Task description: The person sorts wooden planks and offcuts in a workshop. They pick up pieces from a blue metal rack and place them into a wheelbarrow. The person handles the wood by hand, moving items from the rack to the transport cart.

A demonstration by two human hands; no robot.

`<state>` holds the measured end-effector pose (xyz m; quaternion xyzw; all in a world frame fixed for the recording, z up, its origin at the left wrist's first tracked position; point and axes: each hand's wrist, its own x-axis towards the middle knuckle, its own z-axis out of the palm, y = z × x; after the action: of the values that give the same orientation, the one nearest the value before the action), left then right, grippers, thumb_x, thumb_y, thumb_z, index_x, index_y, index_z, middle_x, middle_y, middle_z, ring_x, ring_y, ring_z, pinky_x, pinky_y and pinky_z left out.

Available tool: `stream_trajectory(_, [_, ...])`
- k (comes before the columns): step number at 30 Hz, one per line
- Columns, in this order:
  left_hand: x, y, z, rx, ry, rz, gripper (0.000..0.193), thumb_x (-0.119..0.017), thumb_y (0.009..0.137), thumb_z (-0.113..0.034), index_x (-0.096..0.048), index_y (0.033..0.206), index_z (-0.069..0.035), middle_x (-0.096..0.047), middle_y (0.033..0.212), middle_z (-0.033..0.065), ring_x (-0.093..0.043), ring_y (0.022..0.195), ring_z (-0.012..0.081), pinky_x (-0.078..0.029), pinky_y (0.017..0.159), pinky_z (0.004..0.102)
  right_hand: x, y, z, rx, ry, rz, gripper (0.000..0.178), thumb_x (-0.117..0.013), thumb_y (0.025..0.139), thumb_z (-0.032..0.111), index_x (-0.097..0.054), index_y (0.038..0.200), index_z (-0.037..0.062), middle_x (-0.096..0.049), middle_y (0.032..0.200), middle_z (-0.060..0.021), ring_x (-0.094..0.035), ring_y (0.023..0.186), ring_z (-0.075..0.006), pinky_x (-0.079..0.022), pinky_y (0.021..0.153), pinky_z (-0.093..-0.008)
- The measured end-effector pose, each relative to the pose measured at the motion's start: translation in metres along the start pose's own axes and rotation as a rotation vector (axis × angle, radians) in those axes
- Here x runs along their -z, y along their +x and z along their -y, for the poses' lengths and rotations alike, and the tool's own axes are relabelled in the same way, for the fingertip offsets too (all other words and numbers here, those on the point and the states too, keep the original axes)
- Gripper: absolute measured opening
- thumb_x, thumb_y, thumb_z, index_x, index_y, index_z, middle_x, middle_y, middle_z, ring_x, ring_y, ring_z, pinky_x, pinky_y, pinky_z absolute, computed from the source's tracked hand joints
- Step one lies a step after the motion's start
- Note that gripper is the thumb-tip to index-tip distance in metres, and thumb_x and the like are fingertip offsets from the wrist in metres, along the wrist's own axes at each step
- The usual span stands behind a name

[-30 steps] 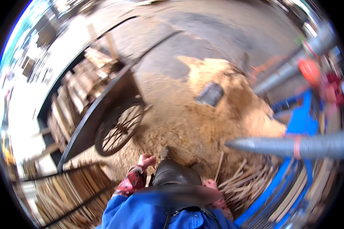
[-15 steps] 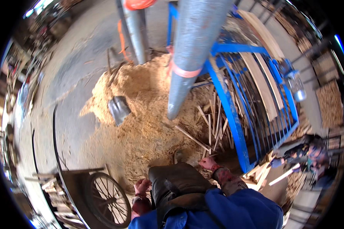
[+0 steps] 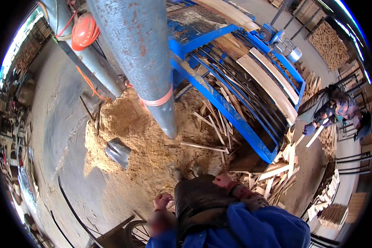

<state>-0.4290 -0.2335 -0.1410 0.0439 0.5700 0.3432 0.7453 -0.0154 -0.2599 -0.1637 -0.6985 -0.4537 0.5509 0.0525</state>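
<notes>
My left hand (image 3: 163, 201) hangs low at the left of my dark apron (image 3: 196, 192), its fingers curled in, with nothing visible in them. At the apron's right edge is my right hand (image 3: 223, 181), also loosely closed and with nothing to be seen in it. Neither hand touches a tool. Ahead of my feet spreads a heap of sawdust (image 3: 115, 113), with a dark shovel blade (image 3: 118, 153) lying on its near left part. Thin wood strips (image 3: 215, 128) lie scattered ahead of my right hand.
A thick grey pipe (image 3: 140, 53) slants down ahead. To the right stands a blue metal frame (image 3: 235, 120) bearing boards (image 3: 268, 84), with offcuts (image 3: 277, 177) piled below. A co-worker (image 3: 339, 107) holds wood at the far right. A cart wheel (image 3: 137, 234) is at lower left.
The view has shifted: the blue frame's near end and the offcuts show more fully, and the cart wheel has slid down toward the lower edge. Both my hands stay low and curled.
</notes>
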Motion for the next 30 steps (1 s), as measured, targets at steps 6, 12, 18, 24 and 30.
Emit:
stream_trajectory(6, [0.015, 0.041, -0.066, -0.035, 0.025, 0.061, 0.009, -0.064, 0.087, -0.001, -0.057, 0.091, 0.003, -0.062, 0.079, 0.0134, -0.063, 0.066, 0.0218, -0.053, 0.056, 0.0328, 0.012, -0.028, 0.056, -0.058, 0.108, -0.085, 0.034, -0.069, 0.087, 0.039, -0.071, 0.091, 0.0055, -0.069, 0.075, -0.0103, -0.068, 0.071, -0.021, -0.052, 0.067, -0.0361])
stream_trajectory(12, [-0.049, 0.069, -0.092, -0.071, 0.201, 0.074, 0.008, -0.062, 0.091, -0.003, -0.056, 0.093, 0.003, -0.062, 0.08, 0.0144, -0.064, 0.07, 0.0233, -0.055, 0.059, 0.0331, 0.072, -0.055, 0.099, 0.057, 0.257, -0.294, 0.028, -0.069, 0.087, 0.032, -0.071, 0.094, 0.0041, -0.069, 0.078, -0.0106, -0.067, 0.073, -0.0206, -0.052, 0.068, -0.0341])
stream_trajectory(18, [-0.2, 0.077, -0.071, -0.056, 0.389, 0.103, 0.026, -0.067, 0.091, -0.015, -0.058, 0.105, 0.005, -0.067, 0.091, 0.0146, -0.067, 0.076, 0.0211, -0.057, 0.063, 0.0314, 0.165, -0.066, 0.122, 0.291, 0.313, -0.409, 0.023, -0.068, 0.088, 0.024, -0.07, 0.096, 0.0027, -0.069, 0.081, -0.0125, -0.066, 0.074, -0.0209, -0.051, 0.069, -0.0336])
stream_trajectory(24, [-0.315, 0.06, -0.029, -0.004, 0.614, 0.225, 0.03, -0.065, 0.093, -0.019, -0.059, 0.11, 0.005, -0.069, 0.094, 0.013, -0.068, 0.078, 0.0191, -0.057, 0.068, 0.0297, 0.27, -0.08, 0.133, 0.427, 0.354, -0.507, 0.016, -0.066, 0.088, 0.014, -0.068, 0.094, -0.0001, -0.066, 0.081, -0.0149, -0.065, 0.073, -0.0252, -0.051, 0.067, -0.033])
stream_trajectory(30, [-0.344, 0.054, -0.016, 0.097, 0.636, 0.246, 0.03, -0.065, 0.092, -0.018, -0.061, 0.111, 0.005, -0.068, 0.094, 0.0115, -0.067, 0.084, 0.0179, -0.057, 0.072, 0.0301, 0.353, -0.083, 0.123, 0.578, 0.29, -0.715, 0.013, -0.071, 0.083, 0.008, -0.067, 0.093, 0.0, -0.064, 0.082, -0.014, -0.065, 0.072, -0.0257, -0.051, 0.063, -0.0321])
